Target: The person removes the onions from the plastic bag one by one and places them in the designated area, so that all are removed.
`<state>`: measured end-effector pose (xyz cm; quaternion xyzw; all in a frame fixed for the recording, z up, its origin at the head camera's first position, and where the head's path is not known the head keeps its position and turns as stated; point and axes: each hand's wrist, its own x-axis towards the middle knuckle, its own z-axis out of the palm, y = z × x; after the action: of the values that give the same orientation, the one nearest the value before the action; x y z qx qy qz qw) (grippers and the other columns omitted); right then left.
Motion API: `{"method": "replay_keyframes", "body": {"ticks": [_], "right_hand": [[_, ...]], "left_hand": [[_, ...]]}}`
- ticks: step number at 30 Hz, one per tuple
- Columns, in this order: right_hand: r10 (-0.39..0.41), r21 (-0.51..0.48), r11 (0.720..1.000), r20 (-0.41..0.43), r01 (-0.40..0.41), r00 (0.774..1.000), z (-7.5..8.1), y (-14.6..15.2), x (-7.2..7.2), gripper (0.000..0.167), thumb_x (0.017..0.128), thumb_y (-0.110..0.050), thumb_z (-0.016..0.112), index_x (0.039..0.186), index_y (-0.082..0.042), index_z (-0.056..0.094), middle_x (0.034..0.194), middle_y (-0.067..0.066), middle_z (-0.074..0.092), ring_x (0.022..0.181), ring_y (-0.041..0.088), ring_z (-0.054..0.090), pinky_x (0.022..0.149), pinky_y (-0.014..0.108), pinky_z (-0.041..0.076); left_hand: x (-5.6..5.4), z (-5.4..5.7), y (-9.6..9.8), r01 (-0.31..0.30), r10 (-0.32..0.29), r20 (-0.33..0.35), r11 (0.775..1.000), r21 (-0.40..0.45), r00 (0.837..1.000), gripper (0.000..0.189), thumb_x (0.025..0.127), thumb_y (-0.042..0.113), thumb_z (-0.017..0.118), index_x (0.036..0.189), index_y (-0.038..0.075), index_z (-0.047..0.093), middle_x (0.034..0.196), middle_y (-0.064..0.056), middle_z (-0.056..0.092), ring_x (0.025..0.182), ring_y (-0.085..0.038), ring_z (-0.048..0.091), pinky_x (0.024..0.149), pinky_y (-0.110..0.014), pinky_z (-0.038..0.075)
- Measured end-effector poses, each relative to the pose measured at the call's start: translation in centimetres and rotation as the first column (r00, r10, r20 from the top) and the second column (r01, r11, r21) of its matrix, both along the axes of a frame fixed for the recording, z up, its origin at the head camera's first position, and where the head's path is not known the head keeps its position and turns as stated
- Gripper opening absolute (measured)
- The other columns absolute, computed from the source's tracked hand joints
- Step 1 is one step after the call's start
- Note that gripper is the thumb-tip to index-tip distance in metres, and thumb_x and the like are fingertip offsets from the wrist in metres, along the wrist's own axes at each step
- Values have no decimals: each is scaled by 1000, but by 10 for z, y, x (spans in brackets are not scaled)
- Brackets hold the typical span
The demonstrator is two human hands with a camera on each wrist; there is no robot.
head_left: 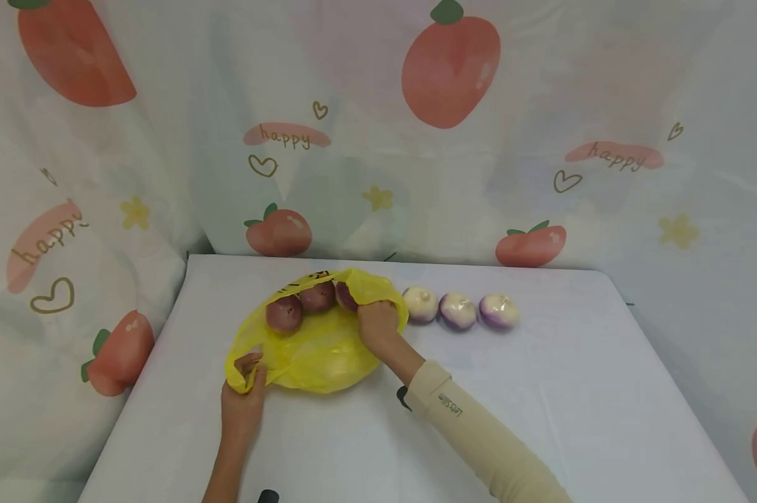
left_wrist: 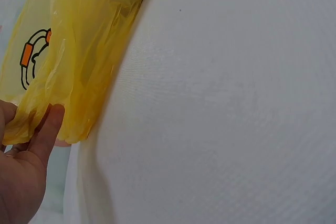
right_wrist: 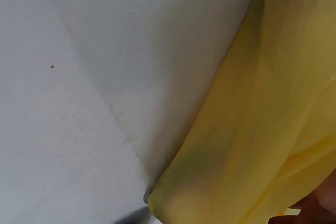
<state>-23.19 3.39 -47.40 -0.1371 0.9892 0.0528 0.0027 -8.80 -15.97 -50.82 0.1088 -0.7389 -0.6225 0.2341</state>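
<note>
A yellow plastic bag [head_left: 318, 353] lies bulging on the table with its mouth spread. My left hand [head_left: 243, 405] holds the bag's left edge; in the left wrist view, thumb and fingers of that hand [left_wrist: 26, 171] pinch the gathered film. At the right side of the mouth, my right hand [head_left: 380, 325] grips the rim, its fingertips hidden by the film. Three dark purple-red round vegetables, one at the left [head_left: 284, 314], one in the middle [head_left: 318, 297] and one partly covered [head_left: 346, 297], show within the bag's outline, below its far rim.
Three white-and-purple turnips, the nearest to the bag [head_left: 420, 305], a middle one [head_left: 457, 311] and a right one [head_left: 498, 311], stand in a row right of the bag. A white-covered table [head_left: 542, 405] meets a printed curtain [head_left: 378, 154] at the back.
</note>
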Motion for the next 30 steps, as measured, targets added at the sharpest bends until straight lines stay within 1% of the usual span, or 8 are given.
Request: {"method": "replay_keyframes", "body": {"ticks": [3,9,13,16,20,23,26,30], "right_hand": [[-14,3,1000,6,14,1000,0,-1,-1,14,85,-12,67,73,-8,60,69,6,55,72,21,56,63,32,49],[-15,15,1000,5,15,1000,0,-1,-1,16,85,-13,67,73,-8,59,65,5,54,67,20,57,60,30,49],[3,-8,1000,-10,-4,1000,-2,-1,-1,11,85,-10,66,76,-8,60,68,5,56,69,20,58,60,31,49],[31,-46,998,-42,-33,999,-3,0,1,9,84,-7,65,76,-9,60,69,5,57,68,20,59,58,31,50],[94,-120,987,-129,-109,987,-4,0,2,16,81,-3,66,69,-9,57,64,4,56,60,18,57,51,31,48],[124,-164,975,-161,-150,979,-4,-1,3,23,82,-4,65,63,-10,54,58,2,51,53,15,51,46,29,46],[130,-232,961,-109,-153,985,-3,-3,1,25,83,-9,66,61,-9,54,56,1,47,51,15,46,47,29,45],[137,-336,933,-9,-132,990,-4,-6,-1,22,81,-22,70,69,-7,61,61,1,52,58,17,48,56,31,45]], "left_hand": [[-3,-8,-4,0,0,-9,1000,2,1000,19,88,-8,59,106,-10,58,101,-24,59,91,-14,54,75,-10,40],[-8,-24,-12,-31,31,13,999,-29,999,17,90,0,60,107,-3,61,98,-15,61,86,-5,53,69,-9,39],[-7,-24,-15,-40,40,6,999,-25,999,17,90,2,61,107,-2,61,96,-14,60,82,-6,52,67,-10,39],[-5,-23,-17,-52,52,17,999,-15,998,19,91,4,61,109,-2,61,99,-13,59,85,-7,51,69,-9,39],[-1,-23,-21,-95,96,36,995,-29,995,23,91,7,61,113,-2,59,104,-13,59,90,-8,49,74,-8,39],[1,-24,-25,-130,132,31,991,-41,991,23,91,7,61,113,-2,59,105,-11,59,91,-9,50,75,-8,40],[2,-25,-30,-162,163,15,986,-52,987,21,91,6,61,110,-1,59,104,-10,60,90,-9,50,75,-9,40],[3,-28,-34,-212,212,0,975,-73,977,19,91,6,61,109,-1,58,104,-9,61,89,-8,50,74,-9,40]]}}
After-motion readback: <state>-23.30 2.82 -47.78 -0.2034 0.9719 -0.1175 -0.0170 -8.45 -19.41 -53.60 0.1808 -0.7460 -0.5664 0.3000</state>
